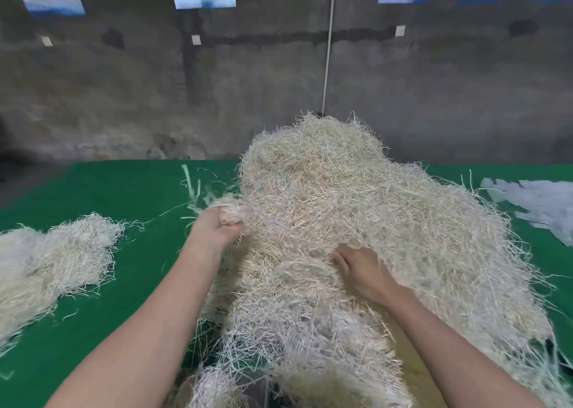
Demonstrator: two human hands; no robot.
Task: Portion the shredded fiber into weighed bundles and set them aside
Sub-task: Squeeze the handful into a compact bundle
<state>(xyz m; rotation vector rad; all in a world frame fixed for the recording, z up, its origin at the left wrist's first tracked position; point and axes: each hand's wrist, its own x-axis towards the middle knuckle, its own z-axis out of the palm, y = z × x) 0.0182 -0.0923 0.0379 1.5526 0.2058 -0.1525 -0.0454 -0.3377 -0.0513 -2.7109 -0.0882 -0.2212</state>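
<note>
A big heap of pale shredded fiber point(350, 209) fills the middle of the green table point(124, 187). My left hand point(214, 226) is at the heap's left edge, fingers curled round a tuft of fiber point(231, 210) with strands sticking out to the left. My right hand point(359, 269) lies on the heap's front slope, fingers dug in among the strands; its fingertips are partly buried. A separate smaller bundle of fiber point(52, 261) lies on the table to the left.
White plastic bags point(539, 202) lie flat at the table's right edge. A grey concrete wall point(279, 81) with hanging posters stands behind the table. Loose strands are scattered on the green cloth between the heap and the left bundle.
</note>
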